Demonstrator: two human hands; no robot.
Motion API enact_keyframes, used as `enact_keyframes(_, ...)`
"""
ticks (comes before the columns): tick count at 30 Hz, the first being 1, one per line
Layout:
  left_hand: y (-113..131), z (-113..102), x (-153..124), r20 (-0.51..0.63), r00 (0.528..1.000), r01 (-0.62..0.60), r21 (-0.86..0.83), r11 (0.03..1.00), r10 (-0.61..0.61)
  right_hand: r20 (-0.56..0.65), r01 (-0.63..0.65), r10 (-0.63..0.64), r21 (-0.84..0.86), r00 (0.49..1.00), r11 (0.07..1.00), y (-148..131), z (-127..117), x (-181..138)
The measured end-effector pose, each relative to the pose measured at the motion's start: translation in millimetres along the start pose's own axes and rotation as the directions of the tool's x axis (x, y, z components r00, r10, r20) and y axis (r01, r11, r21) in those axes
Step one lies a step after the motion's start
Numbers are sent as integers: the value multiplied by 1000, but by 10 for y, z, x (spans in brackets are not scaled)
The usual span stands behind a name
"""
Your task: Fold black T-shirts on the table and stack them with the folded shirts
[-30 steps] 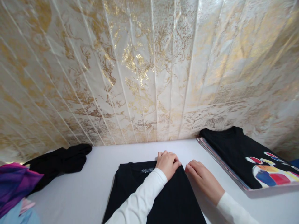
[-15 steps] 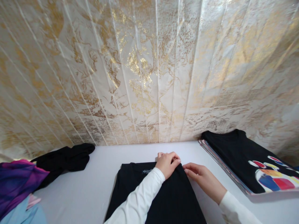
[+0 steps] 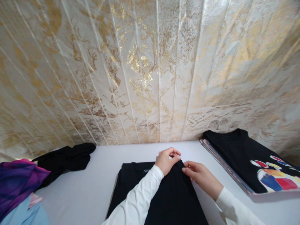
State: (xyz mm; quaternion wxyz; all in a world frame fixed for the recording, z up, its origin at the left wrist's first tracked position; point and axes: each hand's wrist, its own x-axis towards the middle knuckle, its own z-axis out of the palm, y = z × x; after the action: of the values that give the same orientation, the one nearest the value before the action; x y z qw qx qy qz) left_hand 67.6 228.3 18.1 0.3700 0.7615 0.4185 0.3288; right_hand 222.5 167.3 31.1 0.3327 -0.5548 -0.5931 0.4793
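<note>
A black T-shirt (image 3: pixel 173 200), folded into a long panel, lies on the white table in front of me, with a printed neck label near its far edge. My left hand (image 3: pixel 167 161) reaches across it and pinches the cloth at the far right corner. Beside it, my right hand (image 3: pixel 202 176) is closed with thumb and fingers on the shirt's right edge, just below that corner. Part of the collar and label is covered by my left hand and sleeve.
To the right is a stack of folded shirts (image 3: pixel 236 156), the top one black with a colourful print. At left lie a crumpled black garment (image 3: pixel 67 159), purple-pink cloth (image 3: pixel 21 184) and light blue cloth (image 3: pixel 28 214). A gold-patterned curtain (image 3: pixel 145 78) hangs behind the white table (image 3: pixel 77 193).
My left hand has shifted slightly, its fingers now nearer the corner's tip. My right hand has moved a little left, onto the shirt's right edge.
</note>
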Motion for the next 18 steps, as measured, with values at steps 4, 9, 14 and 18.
enact_keyframes(4, -19, -46, -3, 71, 997, 0, 4, 1000, 0, 97, -177, 166, 118, 981, 977, 100, -25, 41)
enact_keyframes(9, -19, -89, -12, 132, 991, 4, 57, 998, -11, 171, -183, 146, 225, 974, 957, 182, -36, 66)
enact_keyframes(14, 75, -23, -44, 12, 1000, 13, 212, 977, -16, -32, 1, -3, -67, 999, 998, 176, -86, 57)
enact_keyframes(18, 136, 98, -86, -31, 999, -31, 339, 940, 44, -180, 181, -297, -477, 938, 860, -2, -5, -204)
